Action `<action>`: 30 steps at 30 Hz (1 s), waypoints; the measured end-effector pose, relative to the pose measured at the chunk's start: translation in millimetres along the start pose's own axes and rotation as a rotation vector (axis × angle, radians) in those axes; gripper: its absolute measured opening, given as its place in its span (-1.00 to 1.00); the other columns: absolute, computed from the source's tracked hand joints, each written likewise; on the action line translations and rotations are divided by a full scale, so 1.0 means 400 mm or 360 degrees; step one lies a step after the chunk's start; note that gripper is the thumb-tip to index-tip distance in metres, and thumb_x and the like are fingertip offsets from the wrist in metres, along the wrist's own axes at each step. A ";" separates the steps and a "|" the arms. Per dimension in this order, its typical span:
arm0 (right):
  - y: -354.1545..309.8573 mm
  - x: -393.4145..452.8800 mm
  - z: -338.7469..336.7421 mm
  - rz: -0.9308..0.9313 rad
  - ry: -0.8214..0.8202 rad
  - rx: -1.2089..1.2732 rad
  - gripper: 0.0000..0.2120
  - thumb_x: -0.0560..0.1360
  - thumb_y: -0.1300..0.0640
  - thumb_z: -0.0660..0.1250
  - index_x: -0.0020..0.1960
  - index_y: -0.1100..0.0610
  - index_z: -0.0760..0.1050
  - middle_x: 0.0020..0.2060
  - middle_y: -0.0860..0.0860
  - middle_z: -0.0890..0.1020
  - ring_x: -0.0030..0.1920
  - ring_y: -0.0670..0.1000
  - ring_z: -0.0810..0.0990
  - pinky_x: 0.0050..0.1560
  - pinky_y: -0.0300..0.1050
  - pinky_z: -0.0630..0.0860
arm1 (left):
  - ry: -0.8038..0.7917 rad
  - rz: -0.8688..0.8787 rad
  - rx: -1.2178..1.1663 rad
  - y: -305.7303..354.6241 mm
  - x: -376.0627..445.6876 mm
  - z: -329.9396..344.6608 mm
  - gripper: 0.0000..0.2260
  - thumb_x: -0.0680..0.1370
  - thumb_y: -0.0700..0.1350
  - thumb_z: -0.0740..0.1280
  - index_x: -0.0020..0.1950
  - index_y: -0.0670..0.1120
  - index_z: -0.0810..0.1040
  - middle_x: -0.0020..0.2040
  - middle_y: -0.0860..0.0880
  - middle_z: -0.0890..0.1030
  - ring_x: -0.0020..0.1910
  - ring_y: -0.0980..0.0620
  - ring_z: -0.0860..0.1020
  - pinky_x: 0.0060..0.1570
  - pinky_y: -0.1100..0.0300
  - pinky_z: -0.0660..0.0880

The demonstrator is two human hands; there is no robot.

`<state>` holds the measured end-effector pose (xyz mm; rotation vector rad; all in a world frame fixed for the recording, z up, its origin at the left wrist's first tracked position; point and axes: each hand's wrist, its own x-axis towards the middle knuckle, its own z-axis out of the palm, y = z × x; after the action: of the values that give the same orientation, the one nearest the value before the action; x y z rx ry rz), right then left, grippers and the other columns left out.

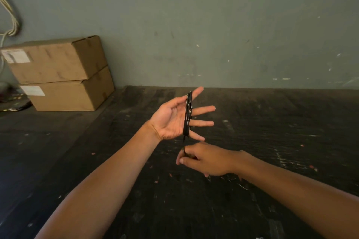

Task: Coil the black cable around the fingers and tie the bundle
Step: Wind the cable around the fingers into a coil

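Black cable (pixel 188 114) wrapped in loops round spread fingers of left hand (pixel 171 120), palm up, above dark desk (pixel 272 122). Right hand (pixel 206 159) just below, pinching cable's loose tail btw thumb & fingers. Two cardboard boxes (pixel 62 73) stacked far left.

The free end of the black cable (pixel 183 148) is hidden inside the closed grip of the right hand (pixel 206 160). Both forearms are cut off by the bottom edge. The labels on the cardboard boxes (pixel 58 72) are too blurred to be read.
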<state>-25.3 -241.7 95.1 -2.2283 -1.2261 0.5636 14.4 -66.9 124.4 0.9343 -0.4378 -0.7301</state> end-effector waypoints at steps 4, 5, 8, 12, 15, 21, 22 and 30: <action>-0.036 -0.010 -0.066 -0.0087 0.0042 -0.0258 -0.77 0.61 0.02 0.22 0.11 0.10 0.60 -0.20 -0.19 0.51 -0.35 -0.14 0.64 -0.28 -0.19 0.61 | 0.0039 -0.0007 -0.0029 -0.008 -0.004 -0.011 -0.58 0.66 0.10 0.08 0.54 0.24 0.29 0.57 -0.21 0.27 0.50 -0.43 0.22 0.26 -0.53 0.18; -0.042 -0.011 -0.085 -0.0077 0.0051 -0.0305 -0.77 0.60 0.02 0.24 0.08 0.10 0.61 -0.20 -0.17 0.54 -0.32 -0.05 0.66 -0.24 -0.03 0.63 | 0.0062 -0.0012 -0.0028 -0.009 -0.004 -0.013 -0.58 0.66 0.09 0.10 0.54 0.23 0.29 0.56 -0.22 0.29 0.47 -0.42 0.28 0.34 -0.50 0.16; -0.062 -0.013 -0.143 -0.0035 0.0099 -0.0427 -0.82 0.56 0.05 0.29 -0.07 0.10 0.62 -0.25 -0.05 0.62 -0.40 -0.01 0.63 -0.27 0.03 0.62 | 0.0087 -0.0021 -0.0035 -0.017 -0.005 -0.014 -0.56 0.64 0.05 0.16 0.54 0.18 0.31 0.49 -0.26 0.39 0.28 -0.27 0.54 0.31 -0.30 0.38; -0.092 -0.013 -0.224 -0.0053 0.0243 -0.0673 -0.86 0.50 0.05 0.36 -0.16 0.08 0.63 -0.43 -0.06 0.56 -0.48 -0.12 0.47 -0.33 -0.11 0.47 | 0.0117 -0.0039 0.0067 -0.027 -0.005 -0.007 -0.58 0.65 0.07 0.14 0.53 0.14 0.35 0.44 -0.16 0.44 0.33 -0.31 0.41 0.14 -0.47 0.31; -0.103 -0.011 -0.276 -0.0026 0.0361 -0.0803 -0.85 0.44 -0.08 0.45 -0.14 -0.01 0.62 -0.36 -0.12 0.59 -0.39 -0.20 0.49 -0.32 -0.11 0.44 | 0.0144 -0.0139 0.0079 -0.032 -0.006 0.003 -0.58 0.61 0.08 0.17 0.44 -0.01 0.48 0.48 -0.23 0.38 0.44 -0.40 0.31 0.15 -0.46 0.30; -0.101 0.003 -0.360 -0.0004 0.0552 -0.0881 -0.77 0.34 -0.13 0.52 -0.14 -0.03 0.59 -0.44 -0.22 0.56 -0.40 -0.24 0.49 -0.36 -0.16 0.35 | 0.0155 -0.0230 0.0116 -0.029 -0.014 0.015 -0.53 0.60 0.08 0.18 0.53 0.15 0.29 0.54 -0.24 0.30 0.48 -0.42 0.25 0.18 -0.45 0.30; -0.099 0.006 -0.368 -0.0011 0.0566 -0.0857 -0.78 0.34 -0.11 0.53 -0.15 -0.02 0.58 -0.48 -0.23 0.55 -0.41 -0.25 0.49 -0.37 -0.15 0.34 | 0.0136 -0.0240 0.0128 -0.027 -0.014 0.018 -0.54 0.60 0.09 0.18 0.52 0.19 0.28 0.54 -0.24 0.31 0.49 -0.41 0.25 0.19 -0.45 0.30; -0.068 0.012 -0.414 -0.0067 0.0715 -0.0785 -0.74 0.30 -0.13 0.54 -0.20 -0.05 0.51 -0.51 -0.10 0.47 -0.46 -0.14 0.41 -0.36 -0.07 0.30 | 0.0005 -0.0343 0.0246 -0.022 -0.029 0.027 -0.58 0.63 0.12 0.14 0.51 0.28 0.31 0.57 -0.19 0.27 0.51 -0.38 0.22 0.18 -0.41 0.32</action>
<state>56.5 -266.4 239.7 -2.5208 -1.2541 -0.2861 -3.8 -68.0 122.2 1.1396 -0.3988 -0.8995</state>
